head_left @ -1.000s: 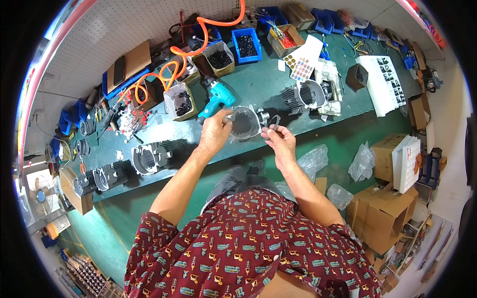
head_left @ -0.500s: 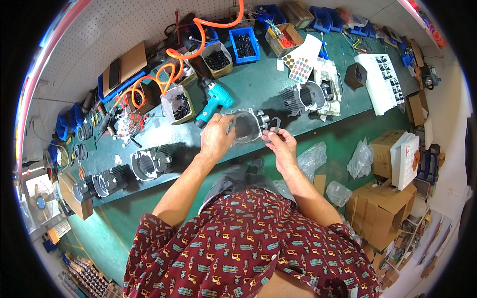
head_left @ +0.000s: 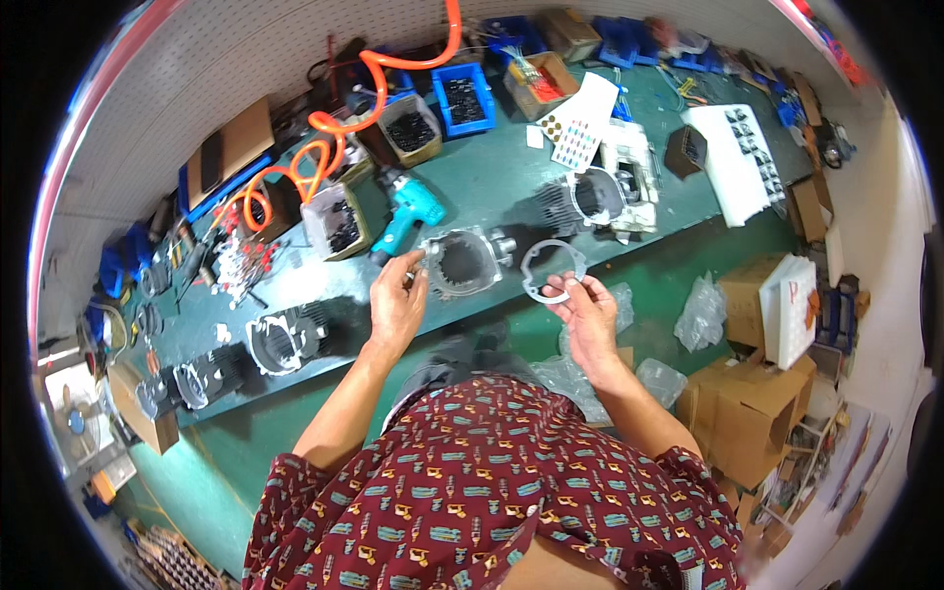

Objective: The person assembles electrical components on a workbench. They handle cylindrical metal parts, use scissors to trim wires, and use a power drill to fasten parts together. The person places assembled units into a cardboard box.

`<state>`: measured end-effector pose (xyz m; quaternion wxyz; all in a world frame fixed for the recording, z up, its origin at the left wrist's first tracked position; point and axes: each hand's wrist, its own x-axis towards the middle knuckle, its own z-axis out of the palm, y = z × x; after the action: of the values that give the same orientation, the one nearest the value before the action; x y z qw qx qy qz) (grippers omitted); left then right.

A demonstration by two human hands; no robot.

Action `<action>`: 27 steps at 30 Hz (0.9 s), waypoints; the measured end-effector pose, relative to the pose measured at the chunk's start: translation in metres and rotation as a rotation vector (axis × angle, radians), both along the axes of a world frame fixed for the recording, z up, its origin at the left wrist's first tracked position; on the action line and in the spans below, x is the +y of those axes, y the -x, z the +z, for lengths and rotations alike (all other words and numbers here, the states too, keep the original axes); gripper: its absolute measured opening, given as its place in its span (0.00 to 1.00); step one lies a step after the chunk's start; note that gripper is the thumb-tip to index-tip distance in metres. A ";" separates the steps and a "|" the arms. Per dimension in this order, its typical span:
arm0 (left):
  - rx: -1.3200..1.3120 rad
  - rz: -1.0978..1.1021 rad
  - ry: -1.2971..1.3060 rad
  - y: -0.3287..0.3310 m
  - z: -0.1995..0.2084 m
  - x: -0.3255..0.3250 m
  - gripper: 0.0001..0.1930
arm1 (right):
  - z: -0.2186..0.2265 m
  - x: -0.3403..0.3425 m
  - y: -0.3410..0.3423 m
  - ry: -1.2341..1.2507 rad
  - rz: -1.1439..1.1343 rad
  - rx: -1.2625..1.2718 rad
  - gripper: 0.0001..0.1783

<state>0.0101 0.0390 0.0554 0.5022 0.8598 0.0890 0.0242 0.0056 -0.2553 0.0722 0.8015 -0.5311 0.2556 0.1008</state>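
Three finned housings (head_left: 280,344) line the near edge of a green workbench (head_left: 487,182) at left. To their right, a person's left hand (head_left: 398,295) rests its bent fingertips at the left rim of an open metal housing (head_left: 464,261), thumb and forefinger slightly parted; whether they grip the rim cannot be told. Just beyond that hand, on the far side, lies a teal power driver (head_left: 411,211). Right of the open housing, a pale ring (head_left: 527,273) hangs clear of it near the bench edge, pinched at its near right side between the thumb and fingers of the right hand (head_left: 588,313).

Held by one small stretch of band, the ring could slip or twist if the pinch loosened, perhaps falling to the floor; a knock against the housing's projecting lug might bend it, should it prove thin. The ring's open face turns up toward the wearer; nearly round, it shows no clear long axis. The housing's mouth faces upward, its lug pointing right.
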 end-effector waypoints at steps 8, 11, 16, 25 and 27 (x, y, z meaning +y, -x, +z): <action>0.295 -0.322 0.701 -0.027 0.007 -0.087 0.18 | 0.028 -0.010 -0.007 -0.222 -0.053 -0.049 0.08; 0.328 -0.235 0.840 -0.036 0.002 -0.116 0.14 | 0.025 -0.016 -0.013 -0.275 -0.038 -0.066 0.07; 0.282 -0.065 0.838 -0.065 0.011 -0.144 0.10 | 0.024 -0.045 -0.041 -0.201 -0.010 -0.083 0.11; 0.121 -0.025 0.304 -0.143 -0.001 -0.195 0.12 | -0.042 -0.156 -0.141 0.254 0.067 -0.193 0.12; 0.075 -0.095 0.118 -0.157 -0.013 -0.204 0.12 | -0.045 -0.167 -0.161 0.282 0.172 -0.161 0.13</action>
<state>0.1670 -0.1650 0.0425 0.5490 0.8322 0.0683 -0.0373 0.1665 -0.4228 0.0275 0.7255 -0.6643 0.1560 0.0894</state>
